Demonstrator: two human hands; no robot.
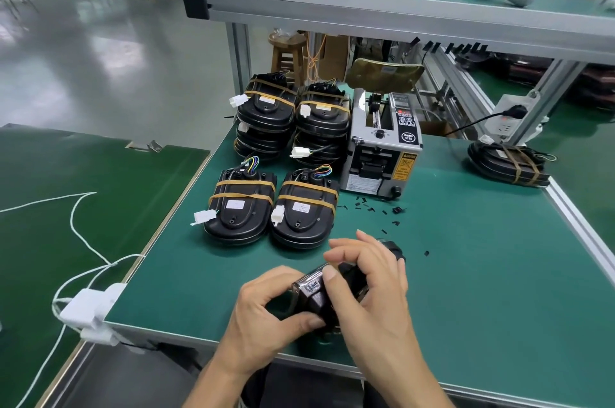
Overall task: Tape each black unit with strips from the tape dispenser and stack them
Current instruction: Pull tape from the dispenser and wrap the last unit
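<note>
Both hands gripping black unit above table's near edge: left hand curling underneath, right hand pinching top; long axis pointing toward tape dispenser, right hand lying nearer

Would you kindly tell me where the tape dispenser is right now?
The tape dispenser stands mid-table in the head view, directly right of the stacked black units.
</note>
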